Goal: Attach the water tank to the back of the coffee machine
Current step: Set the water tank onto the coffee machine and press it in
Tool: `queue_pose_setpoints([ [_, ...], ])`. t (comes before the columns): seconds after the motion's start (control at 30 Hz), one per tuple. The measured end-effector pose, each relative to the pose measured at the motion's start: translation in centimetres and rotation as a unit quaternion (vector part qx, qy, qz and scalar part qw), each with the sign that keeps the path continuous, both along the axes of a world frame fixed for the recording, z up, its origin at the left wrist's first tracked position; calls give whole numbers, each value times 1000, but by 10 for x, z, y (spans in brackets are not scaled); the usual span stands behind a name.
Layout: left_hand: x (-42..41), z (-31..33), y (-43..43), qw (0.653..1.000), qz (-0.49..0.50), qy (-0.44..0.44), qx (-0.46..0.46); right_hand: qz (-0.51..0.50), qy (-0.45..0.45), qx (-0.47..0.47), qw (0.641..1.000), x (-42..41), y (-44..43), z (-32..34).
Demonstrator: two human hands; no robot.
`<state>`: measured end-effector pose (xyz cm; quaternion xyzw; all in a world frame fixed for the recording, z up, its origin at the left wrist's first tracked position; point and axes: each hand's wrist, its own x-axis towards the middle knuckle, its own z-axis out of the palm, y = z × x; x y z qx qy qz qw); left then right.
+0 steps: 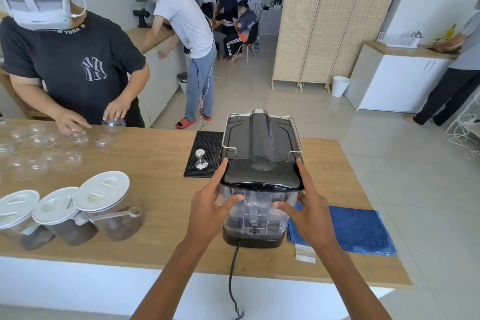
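The black coffee machine [262, 138] stands on the wooden counter with its back toward me. A clear plastic water tank [257, 213] with a glossy black lid sits upright against that back, its bottom on the machine's black base. My left hand [211, 205] grips the tank's left side, thumb up on the lid edge and fingers on the clear wall. My right hand [309, 205] holds the right side the same way. A black power cord [232, 275] hangs from the base over the counter's front edge.
A black tamping mat [205, 143] with a metal tamper [200, 160] lies left of the machine. A blue cloth [361, 228] lies to the right. Three lidded jars [78, 213] stand at the left. Another person's hands [72, 121] handle clear cups [39, 150] far left.
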<state>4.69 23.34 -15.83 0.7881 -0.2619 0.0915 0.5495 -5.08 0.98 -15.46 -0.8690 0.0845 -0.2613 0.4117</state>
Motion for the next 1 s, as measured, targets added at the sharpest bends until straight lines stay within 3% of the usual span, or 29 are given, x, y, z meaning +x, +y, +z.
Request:
queue_pose_setpoints([
  [0.27,-1,-5,1,1000,4,-13,24,-13,10,5,1000,0,3,-5],
  [0.4,-7,-17,8,996,22,-28,85,-23,14,51,998,-9,9,-20],
  [0.57,-23,-68,39,986,36,21,160,-89,68,-34,993,-38,18,-72],
  [0.67,-32,-111,54,959,7,73,273,-99,174,-57,978,-57,19,-113],
  [0.8,-39,-151,64,897,-23,129,422,-94,265,-98,955,-68,21,-155],
  [0.9,-40,-169,66,875,-41,103,472,-98,309,-136,936,-69,21,-172],
  [1.0,-43,-179,68,874,-36,81,479,-99,341,-163,921,-66,22,-178],
])
